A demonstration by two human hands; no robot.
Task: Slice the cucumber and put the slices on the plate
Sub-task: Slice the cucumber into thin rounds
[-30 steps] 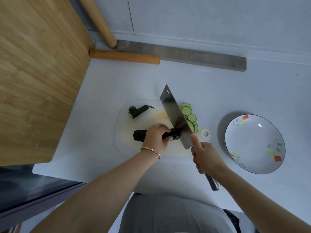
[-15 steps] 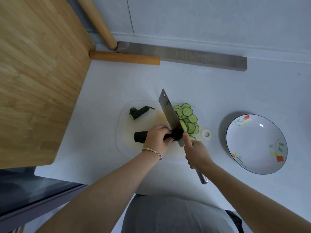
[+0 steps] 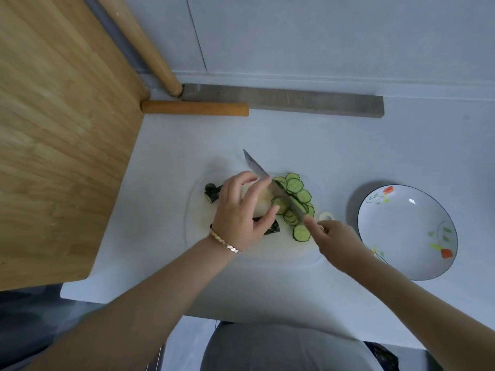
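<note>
On the translucent white cutting board (image 3: 198, 231) a row of thin cucumber slices (image 3: 294, 186) lies to the right of the cleaver (image 3: 258, 170). My right hand (image 3: 334, 241) grips the cleaver's handle, index finger stretched toward the blade, which leans over the slices. My left hand (image 3: 238, 210) hovers with relaxed fingers; its fingertips touch the blade's flat side and the thumb sits by a slice. The uncut cucumber piece (image 3: 273, 228) pokes out beneath that hand. A second dark cucumber stub (image 3: 212, 192) lies at the board's far left. The flowered white plate (image 3: 396, 226) stands to the right and holds nothing.
A large wooden board (image 3: 59, 135) covers the left side. Two wooden rolling pins (image 3: 192, 108) and a long grey metal bar (image 3: 308, 103) lie along the back wall. A small white ring (image 3: 326, 216) rests between board and plate. The counter's front edge is near my body.
My left hand let go of the cucumber piece and rose to the blade's side. The cleaver lifted out of the cut and tilted toward the slices; one more slice lies by my right hand.
</note>
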